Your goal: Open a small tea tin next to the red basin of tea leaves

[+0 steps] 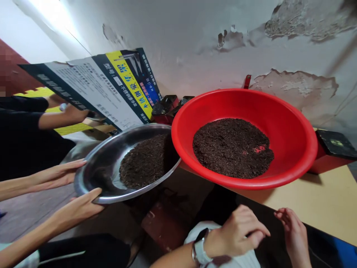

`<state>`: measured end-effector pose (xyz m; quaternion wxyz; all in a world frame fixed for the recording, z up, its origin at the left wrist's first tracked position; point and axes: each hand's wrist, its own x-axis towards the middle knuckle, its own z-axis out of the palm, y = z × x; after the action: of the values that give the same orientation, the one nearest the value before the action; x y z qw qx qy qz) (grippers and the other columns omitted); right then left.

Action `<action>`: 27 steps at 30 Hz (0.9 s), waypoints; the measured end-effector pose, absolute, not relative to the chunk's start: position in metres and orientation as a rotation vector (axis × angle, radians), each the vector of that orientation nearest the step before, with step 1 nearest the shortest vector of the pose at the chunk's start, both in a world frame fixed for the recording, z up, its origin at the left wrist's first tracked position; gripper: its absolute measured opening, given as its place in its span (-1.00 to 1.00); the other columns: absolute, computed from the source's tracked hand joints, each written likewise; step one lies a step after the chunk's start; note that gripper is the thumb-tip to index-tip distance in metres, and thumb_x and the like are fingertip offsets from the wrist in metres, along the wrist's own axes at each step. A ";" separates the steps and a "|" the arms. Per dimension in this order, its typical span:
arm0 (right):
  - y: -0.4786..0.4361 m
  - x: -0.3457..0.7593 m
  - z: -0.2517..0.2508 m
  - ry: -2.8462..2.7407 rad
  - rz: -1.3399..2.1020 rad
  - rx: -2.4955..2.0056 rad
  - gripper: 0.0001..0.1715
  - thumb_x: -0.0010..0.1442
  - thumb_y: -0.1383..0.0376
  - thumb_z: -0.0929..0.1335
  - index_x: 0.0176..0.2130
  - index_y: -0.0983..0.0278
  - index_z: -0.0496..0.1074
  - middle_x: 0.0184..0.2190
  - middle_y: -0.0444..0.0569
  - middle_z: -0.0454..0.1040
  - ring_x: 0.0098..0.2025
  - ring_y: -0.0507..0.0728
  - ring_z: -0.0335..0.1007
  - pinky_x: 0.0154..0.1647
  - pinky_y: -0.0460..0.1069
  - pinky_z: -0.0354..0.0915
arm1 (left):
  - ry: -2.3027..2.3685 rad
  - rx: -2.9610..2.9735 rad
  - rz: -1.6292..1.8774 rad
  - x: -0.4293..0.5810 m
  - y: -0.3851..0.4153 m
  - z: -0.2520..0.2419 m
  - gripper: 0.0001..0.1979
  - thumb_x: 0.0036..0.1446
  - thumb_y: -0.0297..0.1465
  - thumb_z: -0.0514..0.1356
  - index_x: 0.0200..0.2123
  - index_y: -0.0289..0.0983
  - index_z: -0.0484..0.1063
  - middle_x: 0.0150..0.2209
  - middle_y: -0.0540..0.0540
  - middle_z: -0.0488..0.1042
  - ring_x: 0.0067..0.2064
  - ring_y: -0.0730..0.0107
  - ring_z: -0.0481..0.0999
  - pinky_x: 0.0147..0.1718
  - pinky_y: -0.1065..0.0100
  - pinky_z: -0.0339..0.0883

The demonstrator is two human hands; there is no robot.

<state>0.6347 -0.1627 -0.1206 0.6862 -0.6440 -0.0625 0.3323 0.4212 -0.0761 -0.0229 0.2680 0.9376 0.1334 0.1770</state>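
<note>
My left hand (237, 232), with a watch on its wrist, is curled shut low in the view against a black sheet (267, 217). Whether it pinches the sheet is unclear. My right hand (292, 234) rests beside it on the same sheet, fingers apart and bent down. Just above both hands a red plastic basin (290, 126) sits on the tan table edge (329, 201) with a flat heap of dark dried leaves (231, 147). Its left rim overlaps a tilted steel bowl (106, 160) of the same leaves, held by a co-worker's two hands (64, 175).
Another person in black at the far left holds a printed cardboard sheet (95, 87) above the steel bowl. Red-and-black boxes (333, 150) stand against the peeling wall (292, 41) behind the basin. A white cloth (200, 230) lies under my left wrist.
</note>
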 end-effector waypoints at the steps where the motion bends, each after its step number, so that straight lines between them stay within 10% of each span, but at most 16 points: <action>1: -0.161 0.634 -0.117 -0.140 0.723 -1.433 -0.55 -0.23 0.04 0.54 -0.45 0.33 0.50 -0.49 -0.11 0.51 -0.41 0.04 0.44 -0.33 -0.10 0.40 | 0.140 2.523 0.352 0.431 -0.080 -0.040 -0.81 0.30 -0.35 0.12 -0.13 -0.22 0.52 -0.27 0.01 0.64 -0.21 0.43 0.57 -0.02 0.38 0.32; 16: -0.166 0.604 -0.149 -0.068 0.902 -1.484 -0.58 -0.19 0.05 0.52 -0.47 0.32 0.45 -0.54 -0.11 0.49 -0.44 0.05 0.44 -0.40 -0.09 0.40 | -0.009 2.520 0.076 0.462 -0.089 -0.120 -0.65 0.34 -0.19 0.04 0.08 -0.20 0.37 -0.12 -0.08 0.63 -0.08 0.23 0.60 -0.17 0.25 0.38; 27: -0.097 0.661 -0.036 -0.231 0.741 -1.206 -0.60 0.01 -0.03 0.40 -0.34 0.24 0.46 -0.39 -0.07 0.49 -0.33 0.11 0.44 -0.27 0.05 0.38 | 0.275 2.247 0.209 0.447 -0.073 -0.111 -0.59 0.28 -0.23 0.17 0.13 -0.27 0.39 -0.06 -0.17 0.60 0.00 0.24 0.57 0.06 0.31 0.33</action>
<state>0.6612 -0.0973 -0.0360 0.7536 -0.5527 -0.1058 0.3397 0.4471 -0.0728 -0.1106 0.4204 0.8968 0.1098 0.0834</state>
